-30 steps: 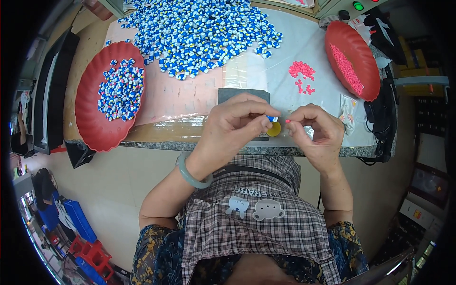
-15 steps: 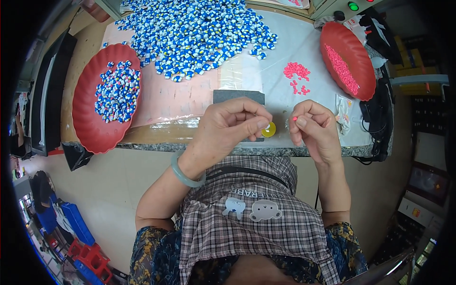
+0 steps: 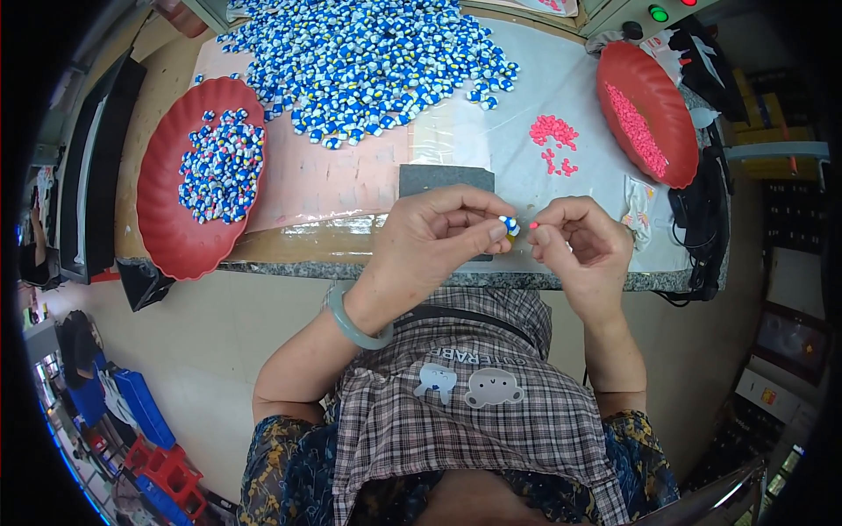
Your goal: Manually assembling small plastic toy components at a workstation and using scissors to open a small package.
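My left hand (image 3: pixel 447 230) pinches a small blue-and-white piece (image 3: pixel 510 225) between thumb and forefinger, over the table's near edge. Facing it, a short gap away, my right hand (image 3: pixel 579 244) holds a tiny pink piece (image 3: pixel 533 225) at its fingertips. Behind my left hand lies a dark grey pad (image 3: pixel 445 178), partly covered by the hand. A bit of yellow shows below the blue-and-white piece; most of it is hidden. Beyond my right hand, loose pink pieces (image 3: pixel 554 131) lie in a small cluster on the white sheet.
A large heap of blue-and-white pieces (image 3: pixel 360 70) covers the back of the table. At left stands a red scalloped dish (image 3: pixel 158 210) with similar pieces, some showing pink. Another red dish (image 3: pixel 680 131) at right holds pink pieces. Black cables (image 3: pixel 699 254) hang at the right edge.
My hands have come closer together. The blue-and-white piece now shows at my left fingertips, and my right hand has brought the pink piece left toward it. The yellow disc is now mostly covered.
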Tool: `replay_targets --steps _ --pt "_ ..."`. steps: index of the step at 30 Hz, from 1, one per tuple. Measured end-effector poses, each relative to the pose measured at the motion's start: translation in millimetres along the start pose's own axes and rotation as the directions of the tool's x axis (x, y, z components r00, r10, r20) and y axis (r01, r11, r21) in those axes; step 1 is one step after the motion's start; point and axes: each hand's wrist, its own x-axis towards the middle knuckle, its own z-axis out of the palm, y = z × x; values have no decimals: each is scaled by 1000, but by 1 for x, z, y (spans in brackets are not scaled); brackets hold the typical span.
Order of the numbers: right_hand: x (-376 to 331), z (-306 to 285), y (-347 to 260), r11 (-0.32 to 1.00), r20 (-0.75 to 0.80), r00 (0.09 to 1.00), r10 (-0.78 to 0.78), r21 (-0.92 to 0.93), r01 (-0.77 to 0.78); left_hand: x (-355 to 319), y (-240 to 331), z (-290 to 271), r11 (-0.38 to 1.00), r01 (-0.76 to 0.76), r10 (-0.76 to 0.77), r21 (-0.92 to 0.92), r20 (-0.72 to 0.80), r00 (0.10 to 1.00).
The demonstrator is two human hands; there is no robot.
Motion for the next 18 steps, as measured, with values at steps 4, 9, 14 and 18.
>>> replay_targets --steps 4,9,14,18 --pt "-1 2 4 929 36 976 -216 -299 217 -1 -1 5 997 -37 40 65 -43 998" --pt "0 11 2 863 21 954 -301 -419 281 -2 -8 5 980 -124 134 158 -57 989" --pt "-1 13 4 844 12 947 -322 -449 293 -3 -8 5 969 -151 166 197 -58 984" --pt "-1 14 4 839 18 948 -318 -460 290 -2 -10 5 953 -183 201 241 -53 978"
